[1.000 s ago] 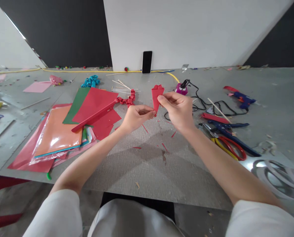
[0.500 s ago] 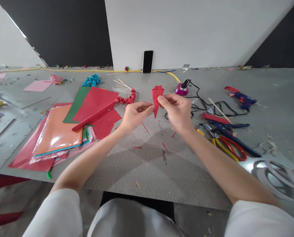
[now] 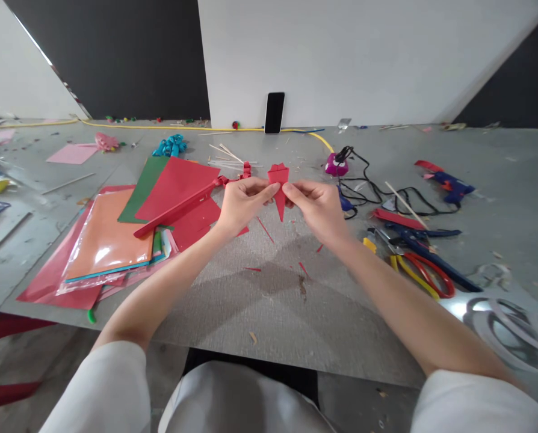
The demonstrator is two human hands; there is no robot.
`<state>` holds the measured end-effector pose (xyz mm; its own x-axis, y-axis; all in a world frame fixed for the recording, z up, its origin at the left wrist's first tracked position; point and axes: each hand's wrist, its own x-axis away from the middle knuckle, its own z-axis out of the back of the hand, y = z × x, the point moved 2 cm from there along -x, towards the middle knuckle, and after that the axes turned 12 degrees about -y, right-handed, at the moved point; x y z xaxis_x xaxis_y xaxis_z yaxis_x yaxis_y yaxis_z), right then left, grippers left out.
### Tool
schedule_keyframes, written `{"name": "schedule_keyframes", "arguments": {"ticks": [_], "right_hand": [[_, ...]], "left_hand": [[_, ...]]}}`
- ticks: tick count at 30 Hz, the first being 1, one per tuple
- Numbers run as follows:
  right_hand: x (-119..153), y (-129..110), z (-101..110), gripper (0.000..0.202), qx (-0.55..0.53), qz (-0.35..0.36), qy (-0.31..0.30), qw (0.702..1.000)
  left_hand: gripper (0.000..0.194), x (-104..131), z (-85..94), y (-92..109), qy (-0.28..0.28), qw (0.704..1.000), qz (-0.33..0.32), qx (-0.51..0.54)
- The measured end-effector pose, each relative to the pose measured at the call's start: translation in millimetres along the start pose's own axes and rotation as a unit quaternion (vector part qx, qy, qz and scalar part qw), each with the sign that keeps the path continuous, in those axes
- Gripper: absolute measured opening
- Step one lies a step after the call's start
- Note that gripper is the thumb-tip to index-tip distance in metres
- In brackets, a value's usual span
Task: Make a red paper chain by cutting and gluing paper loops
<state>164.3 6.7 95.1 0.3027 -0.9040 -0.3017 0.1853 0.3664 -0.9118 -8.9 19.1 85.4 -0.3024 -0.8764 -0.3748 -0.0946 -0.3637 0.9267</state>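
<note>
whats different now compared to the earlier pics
The left hand has let go of the folded red paper's lower tip and moved up to pinch its side, facing the right thumb. The right hand still holds the paper; the phone stands as before.

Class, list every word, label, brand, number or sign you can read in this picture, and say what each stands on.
There is no readable text.
Folded red paper between the hands: no lettering visible.
Smartphone: dark screen, nothing legible.
Purple power adapter: pale marks, too small to make out.
Glue gun: any markings too small to read.
</note>
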Motion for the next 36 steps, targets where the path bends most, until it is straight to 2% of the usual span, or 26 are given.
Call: {"name": "schedule_keyframes", "arguments": {"ticks": [4, 8, 14, 29, 36], "right_hand": [[1.2, -8.8, 1.1, 0.055, 0.011, -0.002, -0.102, 0.995], [2.3, -13.9, 1.9, 0.050, 0.011, -0.004, -0.143, 0.990], [2.4, -9.9, 3.2, 0.039, -0.001, -0.014, -0.137, 0.990], [4.2, -11.3, 3.4, 0.042, 0.070, 0.001, -0.142, 0.987], [3.9, -4.2, 2.9, 0.036, 0.094, 0.002, -0.135, 0.986]], "left_hand": [[0.040, -1.6, 6.4, 4.1, 0.040, 0.999, 0.000, 0.005], [0.040, -2.6, 10.7, 6.3, 0.068, 0.997, 0.004, 0.022], [0.036, -3.4, 11.5, 4.2, 0.074, 0.996, 0.004, 0.044], [0.040, -4.0, 12.9, 2.2, 0.084, 0.996, 0.011, 0.043], [0.041, -5.8, 12.4, 1.7, 0.052, 0.998, 0.012, 0.030]]}}
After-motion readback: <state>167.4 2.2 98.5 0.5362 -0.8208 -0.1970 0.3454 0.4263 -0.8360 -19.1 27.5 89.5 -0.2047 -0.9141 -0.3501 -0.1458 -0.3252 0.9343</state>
